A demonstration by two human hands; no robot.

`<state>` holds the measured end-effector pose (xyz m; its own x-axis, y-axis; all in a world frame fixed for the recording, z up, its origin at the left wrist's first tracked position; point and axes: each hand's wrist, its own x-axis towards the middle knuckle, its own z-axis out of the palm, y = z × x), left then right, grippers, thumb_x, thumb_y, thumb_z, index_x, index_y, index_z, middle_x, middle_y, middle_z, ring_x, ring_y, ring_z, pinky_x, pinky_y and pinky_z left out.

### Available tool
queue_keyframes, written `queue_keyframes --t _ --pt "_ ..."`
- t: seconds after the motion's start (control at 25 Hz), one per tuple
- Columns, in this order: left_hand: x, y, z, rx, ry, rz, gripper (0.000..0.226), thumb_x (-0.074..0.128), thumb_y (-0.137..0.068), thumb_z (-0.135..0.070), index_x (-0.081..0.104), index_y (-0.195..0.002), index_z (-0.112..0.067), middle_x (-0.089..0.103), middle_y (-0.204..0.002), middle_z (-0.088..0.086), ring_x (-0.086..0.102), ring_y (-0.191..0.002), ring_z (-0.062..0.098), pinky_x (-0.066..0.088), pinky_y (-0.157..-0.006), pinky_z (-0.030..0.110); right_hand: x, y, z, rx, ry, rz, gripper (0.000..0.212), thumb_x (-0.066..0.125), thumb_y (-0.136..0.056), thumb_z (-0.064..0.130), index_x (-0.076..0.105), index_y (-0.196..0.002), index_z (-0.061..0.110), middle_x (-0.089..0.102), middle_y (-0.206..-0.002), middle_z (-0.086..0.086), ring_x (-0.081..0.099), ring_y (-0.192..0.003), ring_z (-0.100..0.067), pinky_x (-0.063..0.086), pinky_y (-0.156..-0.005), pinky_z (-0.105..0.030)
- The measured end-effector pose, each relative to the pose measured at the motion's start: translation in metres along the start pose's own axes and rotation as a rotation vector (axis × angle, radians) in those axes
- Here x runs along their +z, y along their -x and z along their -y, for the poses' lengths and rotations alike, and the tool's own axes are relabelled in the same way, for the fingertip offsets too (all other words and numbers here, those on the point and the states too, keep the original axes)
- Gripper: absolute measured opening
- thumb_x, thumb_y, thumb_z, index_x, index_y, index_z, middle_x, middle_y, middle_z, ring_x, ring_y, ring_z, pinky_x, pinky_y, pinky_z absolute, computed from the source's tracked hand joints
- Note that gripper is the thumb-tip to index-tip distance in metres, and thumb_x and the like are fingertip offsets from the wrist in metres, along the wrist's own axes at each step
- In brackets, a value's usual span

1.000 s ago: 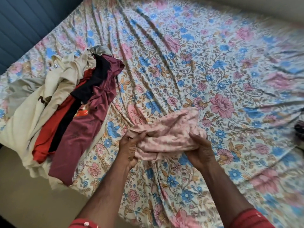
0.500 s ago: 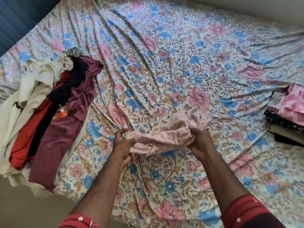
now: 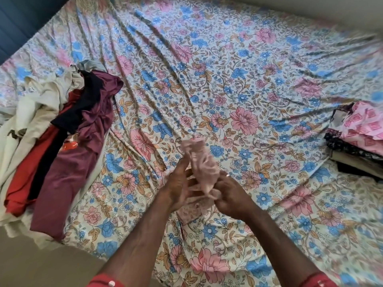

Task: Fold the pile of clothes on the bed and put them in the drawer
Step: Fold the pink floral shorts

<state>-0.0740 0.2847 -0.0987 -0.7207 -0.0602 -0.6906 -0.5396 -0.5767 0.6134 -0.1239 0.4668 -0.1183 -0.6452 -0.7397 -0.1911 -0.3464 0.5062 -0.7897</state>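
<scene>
A small pale pink patterned garment (image 3: pixel 202 162) is bunched between my hands above the bed's near middle. My left hand (image 3: pixel 177 188) holds its left side, fingers blurred by motion. My right hand (image 3: pixel 228 193) grips the lower right part, fingers curled round the cloth. Part of the garment hangs below my hands. The unfolded pile (image 3: pixel 62 141) lies at the left edge of the bed: cream, red, black and maroon pieces. No drawer is in view.
The bed (image 3: pixel 228 69) carries a wrinkled floral sheet. A stack of folded clothes (image 3: pixel 360 137), pink on top, sits at the right edge. Beige floor (image 3: pixel 31 266) shows at lower left, a dark blue wall (image 3: pixel 18 23) at upper left.
My hands have come close together and turned the pink garment from a wide horizontal spread into a narrow upright bunch. The view has shifted slightly.
</scene>
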Motion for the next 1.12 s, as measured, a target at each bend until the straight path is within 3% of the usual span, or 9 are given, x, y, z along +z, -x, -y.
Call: queue_keyframes --t 0.08,0.16,0.28,0.36,0.52,0.6,0.72,0.92,1.12 --pt "0.011 0.003 -0.003 0.002 0.166 0.039 0.048 0.051 -0.101 -0.050 0.062 -0.132 -0.015 0.070 -0.123 0.019 0.069 -0.108 0.037 0.055 -0.092 0.061 -0.002 0.003 -0.003 -0.089 0.160 0.079 0.032 0.067 -0.086 0.043 0.073 -0.117 0.037 0.056 -0.145 0.019 0.043 -0.140 -0.003 0.039 -0.112 -0.042" --pt "0.016 0.006 -0.001 0.018 0.165 -0.022 0.037 0.044 -0.105 -0.029 0.068 -0.120 -0.005 0.071 -0.112 0.021 0.071 -0.093 0.030 0.058 -0.086 0.049 -0.008 0.004 0.010 0.021 -0.171 -0.072 0.030 0.069 -0.082 0.054 0.072 -0.109 0.042 0.060 -0.137 0.025 0.053 -0.130 -0.001 0.049 -0.103 -0.042" --pt "0.012 0.009 0.008 -0.028 0.176 0.004 0.050 0.035 -0.109 -0.037 0.068 -0.118 -0.002 0.072 -0.107 0.022 0.068 -0.095 0.034 0.052 -0.097 0.057 -0.011 -0.001 0.026 0.064 -0.425 -0.223 0.053 0.077 -0.081 0.049 0.049 -0.126 0.045 0.072 -0.113 0.011 0.070 -0.104 -0.009 0.061 -0.081 -0.046" --pt "0.006 0.007 0.008 -0.013 0.079 0.017 0.044 0.043 -0.107 -0.035 0.063 -0.119 0.002 0.070 -0.105 0.021 0.068 -0.091 0.033 0.054 -0.093 0.058 -0.016 -0.005 0.026 0.099 -0.581 -0.168 0.074 0.077 -0.086 0.041 0.033 -0.145 0.053 0.075 -0.109 -0.005 0.074 -0.098 -0.018 0.062 -0.081 -0.046" --pt "-0.001 0.003 0.000 0.090 -0.241 -0.068 0.027 0.074 -0.087 -0.024 0.070 -0.097 0.001 0.074 -0.093 0.014 0.073 -0.080 0.027 0.058 -0.079 0.046 -0.026 -0.021 0.023 0.389 -0.561 -0.119 0.070 0.065 -0.078 0.075 0.038 -0.141 0.060 0.064 -0.133 -0.014 0.069 -0.107 -0.026 0.055 -0.094 -0.056" --pt "0.006 0.002 -0.010 0.136 -0.372 -0.156 0.025 0.077 -0.086 -0.026 0.072 -0.094 -0.003 0.077 -0.092 0.014 0.076 -0.082 0.028 0.062 -0.079 0.045 -0.021 -0.030 0.025 0.522 -0.613 -0.213 0.068 0.079 -0.081 0.054 0.043 -0.138 0.045 0.065 -0.124 -0.018 0.070 -0.101 -0.031 0.058 -0.089 -0.058" --pt "0.001 -0.011 -0.047 0.272 -0.417 -0.488 0.015 0.069 -0.096 -0.017 0.070 -0.102 -0.004 0.073 -0.092 0.012 0.074 -0.077 0.023 0.061 -0.064 0.030 -0.045 -0.061 0.020 0.659 -1.043 -0.414 0.050 0.068 -0.092 0.003 0.047 -0.133 0.022 0.062 -0.121 -0.021 0.070 -0.100 -0.036 0.062 -0.081 -0.053" --pt "-0.024 -0.030 -0.161 0.473 -0.233 -0.767 0.030 0.062 -0.092 0.003 0.053 -0.117 -0.010 0.059 -0.104 0.004 0.068 -0.090 0.021 0.062 -0.069 0.033 -0.139 -0.119 0.037 0.687 -1.364 -0.608 0.020 0.066 -0.089 -0.005 0.066 -0.109 -0.001 0.065 -0.121 -0.019 0.068 -0.105 -0.031 0.064 -0.074 -0.037" --pt "-0.004 -0.020 -0.246 0.808 -0.131 -0.747 0.059 0.051 -0.078 0.006 0.040 -0.131 -0.016 0.051 -0.114 0.010 0.057 -0.090 0.023 0.050 -0.066 0.037 -0.196 -0.148 0.103 0.288 -1.469 -0.857 0.021 0.075 -0.084 -0.008 0.063 -0.099 0.001 0.069 -0.106 -0.017 0.073 -0.090 -0.030 0.062 -0.064 -0.035"
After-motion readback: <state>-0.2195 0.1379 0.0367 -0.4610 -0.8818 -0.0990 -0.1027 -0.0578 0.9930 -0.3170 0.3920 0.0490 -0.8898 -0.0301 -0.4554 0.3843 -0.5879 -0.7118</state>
